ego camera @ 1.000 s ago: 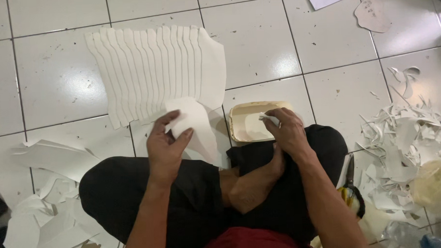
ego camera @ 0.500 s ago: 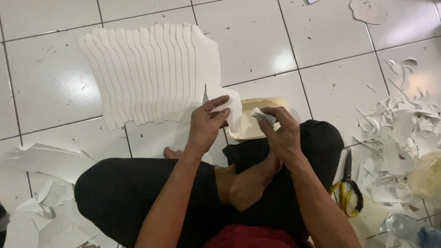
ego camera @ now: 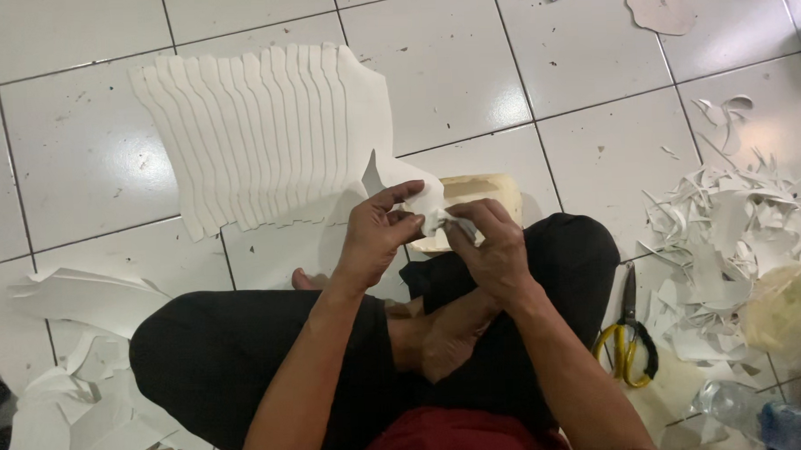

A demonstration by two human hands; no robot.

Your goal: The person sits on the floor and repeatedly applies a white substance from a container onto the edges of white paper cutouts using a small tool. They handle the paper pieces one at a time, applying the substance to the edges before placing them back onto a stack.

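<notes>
Centre of frame: left hand (ego camera: pixel 376 242) and right hand (ego camera: pixel 492 248) meet just above the person's crossed legs, both closed on one white cut-out paper piece (ego camera: pixel 424 200). The left thumb and forefinger pinch its upper edge; the right fingers press a small crumpled bit of white against its lower right corner. What that bit is cannot be told. The piece is held off the floor, directly in front of a shallow tan tray (ego camera: pixel 481 192) that lies on the tiled floor (ego camera: pixel 592 121) just behind the hands. Upper left of centre: a fanned row of white paper pieces (ego camera: pixel 264 137), overlapping one another like shingles, flat on the tiles, its lower right end close to the held piece. Right edge of frame: a loose heap of white paper offcuts (ego camera: pixel 726 258). Beside the person's right knee, lower right: yellow-handled scissors (ego camera: pixel 631 337), blades shut, lying on the floor. Lower left corner: more white paper scraps (ego camera: pixel 78 396), larger and curled. Top right: a single beige cut-out (ego camera: pixel 659 3) lying apart.
</notes>
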